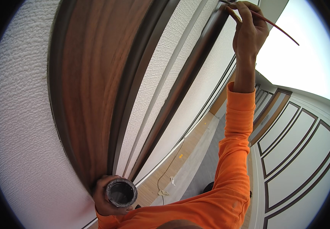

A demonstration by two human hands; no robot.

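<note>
My right hand is raised high at the upper right, fingers closed round a thin paintbrush with a red handle. The brush's tip end lies near the top of a long dark brown moulding strip on the wall; its bristles are hard to make out. Low down, my left hand grips a small round cup with a smeared rim. Dark liquid, like paint, shows inside it. Next to the cup are the lower ends of the moulding and a brown wood-grain door.
White textured wall flanks the door. Below, a cable and scraps of tape lie on the wooden floor, beside a grey strip. Across the passage stands a white wall with dark-framed panels. A bright ceiling light area is overhead.
</note>
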